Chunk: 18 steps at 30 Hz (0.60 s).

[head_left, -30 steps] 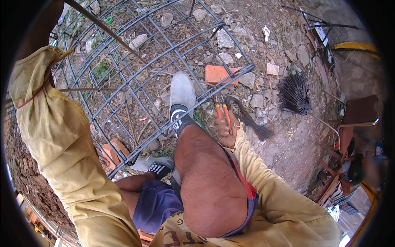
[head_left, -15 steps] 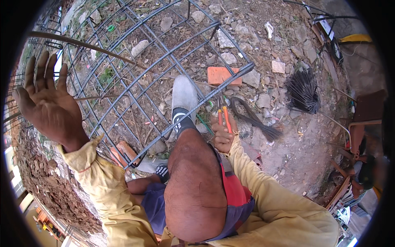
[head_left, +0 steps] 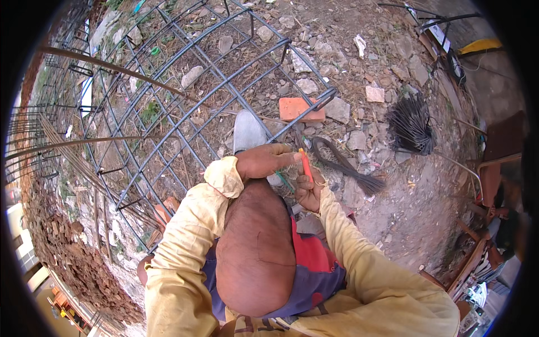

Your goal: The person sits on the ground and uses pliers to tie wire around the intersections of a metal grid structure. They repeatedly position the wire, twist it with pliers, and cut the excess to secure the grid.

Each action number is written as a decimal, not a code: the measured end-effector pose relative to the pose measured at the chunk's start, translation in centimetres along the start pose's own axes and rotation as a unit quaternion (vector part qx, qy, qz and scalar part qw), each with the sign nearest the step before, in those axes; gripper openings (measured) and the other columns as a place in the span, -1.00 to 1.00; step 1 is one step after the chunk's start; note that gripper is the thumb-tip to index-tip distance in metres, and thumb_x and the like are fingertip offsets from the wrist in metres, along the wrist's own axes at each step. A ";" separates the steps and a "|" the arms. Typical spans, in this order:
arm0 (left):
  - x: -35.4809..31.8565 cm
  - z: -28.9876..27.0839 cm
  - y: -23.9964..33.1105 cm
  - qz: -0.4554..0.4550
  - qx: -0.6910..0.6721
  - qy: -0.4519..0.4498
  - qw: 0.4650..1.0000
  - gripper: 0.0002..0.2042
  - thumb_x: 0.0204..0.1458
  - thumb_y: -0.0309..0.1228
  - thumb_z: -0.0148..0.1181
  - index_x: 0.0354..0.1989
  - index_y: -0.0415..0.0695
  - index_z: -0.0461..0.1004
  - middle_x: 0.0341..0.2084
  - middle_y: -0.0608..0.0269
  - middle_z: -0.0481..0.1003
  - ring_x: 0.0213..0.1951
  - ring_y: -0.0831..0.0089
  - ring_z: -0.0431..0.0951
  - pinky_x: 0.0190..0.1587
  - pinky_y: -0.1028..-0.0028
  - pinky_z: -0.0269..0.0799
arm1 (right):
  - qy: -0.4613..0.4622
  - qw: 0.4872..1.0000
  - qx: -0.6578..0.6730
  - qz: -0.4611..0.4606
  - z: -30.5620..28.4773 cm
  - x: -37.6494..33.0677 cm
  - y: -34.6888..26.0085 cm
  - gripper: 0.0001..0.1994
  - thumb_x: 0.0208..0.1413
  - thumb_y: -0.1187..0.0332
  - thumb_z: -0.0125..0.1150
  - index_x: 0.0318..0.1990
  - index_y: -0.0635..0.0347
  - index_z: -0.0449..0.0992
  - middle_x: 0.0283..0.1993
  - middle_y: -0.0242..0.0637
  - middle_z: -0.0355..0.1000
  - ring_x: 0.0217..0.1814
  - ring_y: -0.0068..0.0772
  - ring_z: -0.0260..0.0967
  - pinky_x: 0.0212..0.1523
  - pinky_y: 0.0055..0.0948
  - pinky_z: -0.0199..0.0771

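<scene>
My right hand is closed around the orange handles of a pair of pliers, just right of my knee. The pliers' dark jaws point away toward the near corner of a steel rebar mesh cage. My left hand reaches across above my knee, its fingers stretched toward the pliers and seemingly empty. Its fingertips come close to the handles; I cannot tell whether they touch. My grey shoe is partly behind the mesh bars. A bent bundle of dark tie wire lies right of the pliers.
An orange brick lies by the cage corner, another brick near its lower edge. A thick coil of black wire sits to the right on stony ground. Long bars cross at left. A person is at the far right.
My left hand has swung from the raised, spread position at far left to beside the pliers. My right hand keeps hold of the pliers. The view has shifted slightly.
</scene>
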<state>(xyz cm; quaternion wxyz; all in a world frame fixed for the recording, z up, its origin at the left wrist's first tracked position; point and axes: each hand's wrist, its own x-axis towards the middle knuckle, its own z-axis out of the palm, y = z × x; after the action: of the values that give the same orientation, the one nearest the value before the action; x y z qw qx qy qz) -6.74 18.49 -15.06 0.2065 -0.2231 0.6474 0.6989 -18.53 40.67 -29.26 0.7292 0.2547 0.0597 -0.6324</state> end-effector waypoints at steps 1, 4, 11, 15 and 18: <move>2.0 0.2 0.0 -0.056 0.018 -0.018 0.998 -0.19 0.18 0.17 0.02 0.29 -0.39 0.17 0.10 -0.08 0.40 0.14 0.24 0.40 0.14 0.30 0.35 | 0.002 1.000 -0.001 -0.005 -0.2 -0.4 0.1 -0.61 0.28 -0.04 0.06 -0.15 0.12 0.51 -0.55 -0.49 0.47 -0.63 -0.64 0.34 -0.50 -0.51 0.36; 5.6 1.0 -0.2 -0.174 0.034 -0.041 0.983 -0.05 0.13 0.18 0.10 0.41 -0.37 -0.08 0.25 -0.12 0.26 0.23 0.19 0.32 0.14 0.29 0.39 | -0.005 1.000 0.020 -0.008 -1.3 -1.8 0.7 -0.63 0.36 0.02 -0.06 -0.10 0.12 0.51 -0.58 -0.57 0.39 -0.74 -0.69 0.25 -0.55 -0.50 0.33; 6.2 2.0 -1.4 -0.063 -0.080 0.012 0.995 -0.34 0.17 0.09 0.10 0.07 -0.40 0.32 0.08 -0.15 0.39 0.02 0.12 0.51 -0.01 0.19 0.47 | 0.254 0.714 -0.596 -0.268 3.1 -3.1 6.1 -0.62 0.25 0.00 0.15 -0.10 0.18 0.50 -0.51 -0.38 0.46 -0.64 -0.48 0.36 -0.47 -0.46 0.42; 4.5 1.3 0.1 0.047 0.127 0.098 0.986 -0.57 0.25 -0.08 0.02 -0.15 -0.31 0.42 -0.16 -0.11 0.53 -0.13 0.09 0.57 -0.14 0.24 0.48 | 0.208 0.470 -0.784 -0.349 1.3 -2.9 3.4 -0.56 0.14 -0.01 0.29 -0.19 0.28 0.51 -0.49 -0.27 0.44 -0.46 -0.43 0.46 -0.37 -0.37 0.45; 2.1 0.9 0.4 0.166 0.313 0.151 0.923 -0.67 0.27 -0.18 -0.01 -0.20 -0.27 0.41 -0.32 -0.11 0.49 -0.25 -0.05 0.53 -0.23 0.15 0.43 | 0.327 0.613 -0.686 -0.215 2.6 -3.1 3.6 -0.54 0.13 -0.02 0.27 -0.22 0.30 0.52 -0.48 -0.19 0.46 -0.38 -0.31 0.48 -0.31 -0.28 0.45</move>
<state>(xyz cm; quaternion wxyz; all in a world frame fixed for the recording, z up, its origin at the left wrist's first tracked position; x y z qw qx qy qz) -8.66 19.33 -15.91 0.0467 -0.1398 0.8844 0.4428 -16.33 42.52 -24.69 0.4667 -0.1504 0.7636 -0.4201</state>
